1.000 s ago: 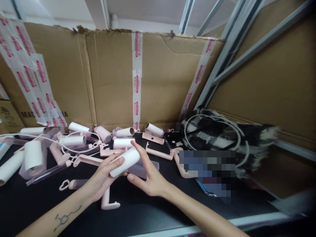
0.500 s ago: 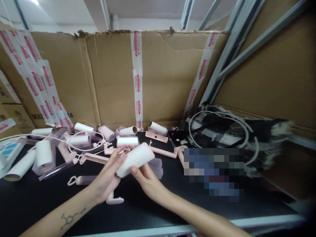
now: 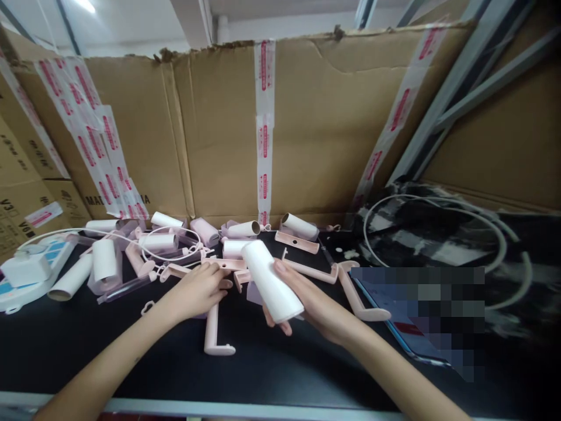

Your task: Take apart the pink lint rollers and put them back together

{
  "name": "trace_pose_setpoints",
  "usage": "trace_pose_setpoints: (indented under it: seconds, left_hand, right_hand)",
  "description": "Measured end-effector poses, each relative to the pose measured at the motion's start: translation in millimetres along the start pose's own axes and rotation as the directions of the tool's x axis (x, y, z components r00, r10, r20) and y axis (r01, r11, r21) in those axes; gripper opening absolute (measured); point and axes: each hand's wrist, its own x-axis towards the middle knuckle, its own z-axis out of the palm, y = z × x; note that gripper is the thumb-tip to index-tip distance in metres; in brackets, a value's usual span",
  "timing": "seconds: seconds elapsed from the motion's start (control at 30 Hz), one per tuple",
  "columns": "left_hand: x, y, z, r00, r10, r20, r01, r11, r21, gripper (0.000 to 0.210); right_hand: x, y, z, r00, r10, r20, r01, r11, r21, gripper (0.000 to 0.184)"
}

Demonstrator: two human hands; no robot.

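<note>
Currently, a smooth, matte white cylindrical roll (image 3: pixel 272 282) is held by the right hand (image 3: pixel 313 298) above the flat black worktop (image 3: pixel 175 374). The left hand (image 3: pixel 197 295) is loosely curled beside a pale pink, L-shaped plastic handle (image 3: pixel 212 332); whether anything is gripped cannot be told. Beyond, more white rolls (image 3: pixel 105 261) are backed by a creased brown cardboard panel (image 3: pixel 223 140). Half a second ago the held roll was grasped by both hands and tilted the other way. Its long axis is now slanted from far left to near right.
</note>
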Motion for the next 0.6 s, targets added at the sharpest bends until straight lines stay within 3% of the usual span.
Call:
trace_pose_setpoints:
  seconds: [0.07,0.17,0.3,0.43,0.53,0.6]
  left_hand:
    - [2.8,-2.4,7.9,0.996,-0.006,-0.085,0.010,0.999,0.043,0.009]
    - [5.8,3.7,5.6,0.980,-0.022,-0.197,0.018,1.000,-0.024,0.010]
    - [4.9,18.3,-6.7,0.940,-0.173,-0.295,0.066,0.939,-0.338,0.011]
    - [3.0,25.9,-2.6,0.928,-0.330,-0.173,0.135,0.732,-0.668,0.026]
    - [2.3,29.3,6.2,0.903,-0.428,-0.037,0.223,0.542,-0.810,0.026]
    - [1.9,31.7,11.7,0.901,-0.432,0.027,0.231,0.428,-0.874,0.027]
  right_hand:
    - [-2.6,-3.0,-0.2,0.997,0.037,0.072,-0.036,0.999,-0.015,0.045]
    - [-6.5,-5.7,-2.1,0.981,0.041,0.190,-0.041,0.999,0.000,0.046]
    - [-10.9,-11.6,-8.4,0.991,-0.036,0.131,0.046,0.996,-0.074,0.052]
    - [-9.2,-17.4,-12.5,0.991,-0.135,0.023,0.135,0.951,-0.279,0.039]
    - [-3.4,-15.9,-12.3,0.977,-0.212,-0.004,0.187,0.872,-0.453,0.032]
    - [0.8,-12.2,-11.7,0.973,-0.229,-0.027,0.184,0.842,-0.507,0.034]
